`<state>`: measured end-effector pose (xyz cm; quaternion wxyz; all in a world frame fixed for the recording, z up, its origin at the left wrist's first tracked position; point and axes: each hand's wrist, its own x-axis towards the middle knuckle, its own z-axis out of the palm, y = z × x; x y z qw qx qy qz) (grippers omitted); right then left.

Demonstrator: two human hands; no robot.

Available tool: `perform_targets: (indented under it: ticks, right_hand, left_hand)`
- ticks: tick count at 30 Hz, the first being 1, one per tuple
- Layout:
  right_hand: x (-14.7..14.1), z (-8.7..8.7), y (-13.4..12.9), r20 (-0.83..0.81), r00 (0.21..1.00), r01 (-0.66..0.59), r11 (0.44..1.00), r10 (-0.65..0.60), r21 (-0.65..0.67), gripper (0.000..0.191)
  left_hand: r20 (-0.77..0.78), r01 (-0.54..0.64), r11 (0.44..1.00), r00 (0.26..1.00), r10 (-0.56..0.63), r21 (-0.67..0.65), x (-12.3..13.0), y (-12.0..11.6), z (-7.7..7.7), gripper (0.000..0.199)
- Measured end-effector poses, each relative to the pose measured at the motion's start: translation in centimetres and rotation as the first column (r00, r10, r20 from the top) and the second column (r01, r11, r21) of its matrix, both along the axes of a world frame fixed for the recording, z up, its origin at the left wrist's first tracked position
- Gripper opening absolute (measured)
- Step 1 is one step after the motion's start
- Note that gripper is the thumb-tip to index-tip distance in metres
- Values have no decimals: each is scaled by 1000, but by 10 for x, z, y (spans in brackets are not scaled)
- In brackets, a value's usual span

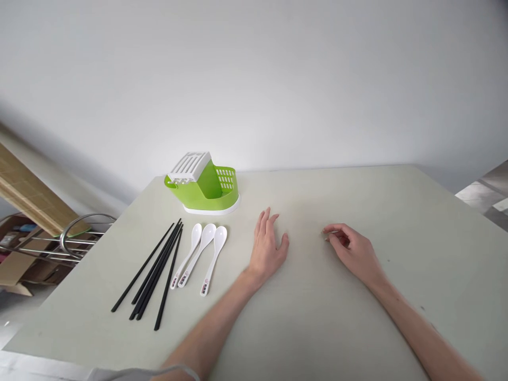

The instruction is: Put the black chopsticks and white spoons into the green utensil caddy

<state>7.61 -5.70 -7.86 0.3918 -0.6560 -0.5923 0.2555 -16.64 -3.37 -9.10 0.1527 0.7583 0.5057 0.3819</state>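
Note:
My left hand (268, 247) rests on the pale table, fingers apart and holding nothing, to the right of three white spoons (205, 235). Further right, my right hand (355, 251) has its fingers curled, thumb against the index finger; whatever might be between them is too small to make out. Several black chopsticks (156, 272) lie loosely fanned left of the spoons. Behind the spoons stands a green utensil holder (206, 190) with a white slotted top and a white base. Neither hand touches these items.
The table (317, 317) meets a plain wall (278, 84) at its back edge. Beyond the left edge are a metal rack (79, 241), a long brown board (35, 188) and an open cardboard box (18, 264).

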Motion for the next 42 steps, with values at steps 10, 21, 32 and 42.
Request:
perform_targets:
  ticks: [10,21,32,42]
  right_hand:
    - [3,-5,1,-10,1000,5,999,-5,-33,24]
    - [2,-4,0,-9,1000,-7,999,7,-54,24]
    - [3,-7,1,2,1000,-21,999,22,-25,25]
    - [4,-9,2,7,1000,-18,999,19,-29,27]
  left_hand:
    - [-48,21,999,999,-19,44,-28,-12,42,45]
    - [-173,-504,863,847,503,43,-199,-50,82,51]
    - [-583,-743,644,609,538,-182,-264,-94,44,102]
    - [-876,-748,612,448,179,-258,-262,-78,103,47]
